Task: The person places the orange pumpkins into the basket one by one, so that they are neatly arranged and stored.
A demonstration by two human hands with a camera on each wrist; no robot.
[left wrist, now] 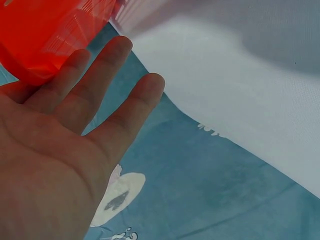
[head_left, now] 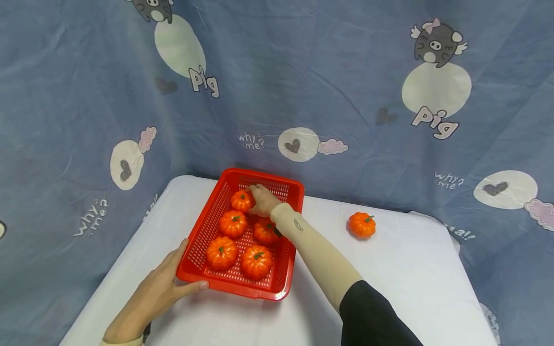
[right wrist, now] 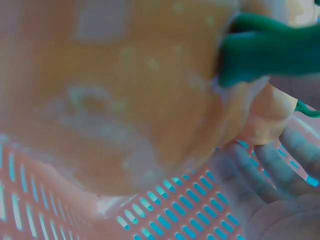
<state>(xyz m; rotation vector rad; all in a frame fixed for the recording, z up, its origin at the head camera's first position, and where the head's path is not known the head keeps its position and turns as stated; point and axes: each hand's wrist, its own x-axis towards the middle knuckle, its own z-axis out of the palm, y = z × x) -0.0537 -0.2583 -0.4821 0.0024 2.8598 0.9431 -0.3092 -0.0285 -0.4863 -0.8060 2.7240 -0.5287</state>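
In the head view a red basket holds several small orange pumpkins with green stems. My left hand braces the near-left corner, thumb along the front rim and a finger on the left side. Its other fingers extend straight below the basket rim in the left wrist view. Inside the basket my right hand grips the farthest pumpkin from its right side. The right wrist view has its fingertips overlapped by that pumpkin; a nearer pumpkin fills the foreground and the thumb is hidden.
One more pumpkin lies on the white table, right of the basket. Behind and beside the table hangs a blue patterned cloth. The right forearm crosses the basket's right rim, partly covering a pumpkin.
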